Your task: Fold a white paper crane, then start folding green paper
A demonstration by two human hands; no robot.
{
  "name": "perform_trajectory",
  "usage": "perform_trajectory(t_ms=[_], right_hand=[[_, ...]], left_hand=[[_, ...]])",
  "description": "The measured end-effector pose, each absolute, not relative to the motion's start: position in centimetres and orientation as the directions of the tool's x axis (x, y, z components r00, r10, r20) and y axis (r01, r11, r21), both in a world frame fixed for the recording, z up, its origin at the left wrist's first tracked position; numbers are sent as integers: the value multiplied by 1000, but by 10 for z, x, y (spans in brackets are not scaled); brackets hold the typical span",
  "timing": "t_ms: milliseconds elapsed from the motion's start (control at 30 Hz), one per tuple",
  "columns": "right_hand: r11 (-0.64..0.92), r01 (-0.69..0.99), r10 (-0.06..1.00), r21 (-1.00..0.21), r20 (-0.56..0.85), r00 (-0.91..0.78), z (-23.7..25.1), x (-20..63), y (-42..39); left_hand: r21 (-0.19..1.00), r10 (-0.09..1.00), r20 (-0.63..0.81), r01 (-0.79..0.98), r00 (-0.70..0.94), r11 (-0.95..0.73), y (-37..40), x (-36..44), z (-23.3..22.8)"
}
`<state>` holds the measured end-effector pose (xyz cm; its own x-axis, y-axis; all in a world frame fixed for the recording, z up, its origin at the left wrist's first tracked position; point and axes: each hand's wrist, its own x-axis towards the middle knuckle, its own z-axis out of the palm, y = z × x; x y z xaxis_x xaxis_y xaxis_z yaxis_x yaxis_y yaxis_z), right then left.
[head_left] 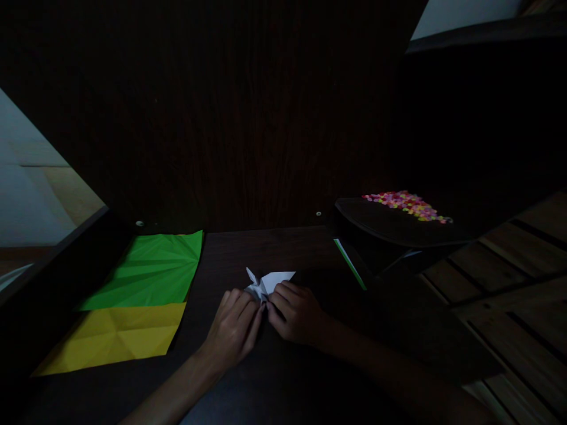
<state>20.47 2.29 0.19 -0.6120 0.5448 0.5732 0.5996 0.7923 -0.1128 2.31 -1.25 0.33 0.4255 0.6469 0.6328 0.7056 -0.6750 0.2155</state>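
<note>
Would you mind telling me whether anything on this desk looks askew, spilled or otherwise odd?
Nothing looks spilled or damaged. Both hands, left hand and right hand, pinch the white folded paper. The green sheet and yellow sheet are heavily creased but lie flat. The colourful beads sit together on the dark lid.

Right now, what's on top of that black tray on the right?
On the black tray sits a heap of tiny colourful bits, pink, yellow and orange. It is too dark to tell what they are. A green-edged sheet pokes out underneath; the rest of it is covered.
</note>
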Motion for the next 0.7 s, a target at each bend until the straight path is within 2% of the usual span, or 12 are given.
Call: perform_trajectory(t_ms=[167, 400, 700], right_hand=[[797, 598, 525, -82, 583, -620, 3, 205, 22], [834, 544, 391, 93, 596, -701, 4, 208, 22], [803, 581, 367, 133, 659, -657, 6, 206, 21]], left_hand=[[206, 629, 640, 690, 442, -694, -15, 24, 2], [178, 600, 677, 696, 426, -695, -14, 23, 4], [165, 607, 689, 730, 396, -663, -15, 24, 6]])
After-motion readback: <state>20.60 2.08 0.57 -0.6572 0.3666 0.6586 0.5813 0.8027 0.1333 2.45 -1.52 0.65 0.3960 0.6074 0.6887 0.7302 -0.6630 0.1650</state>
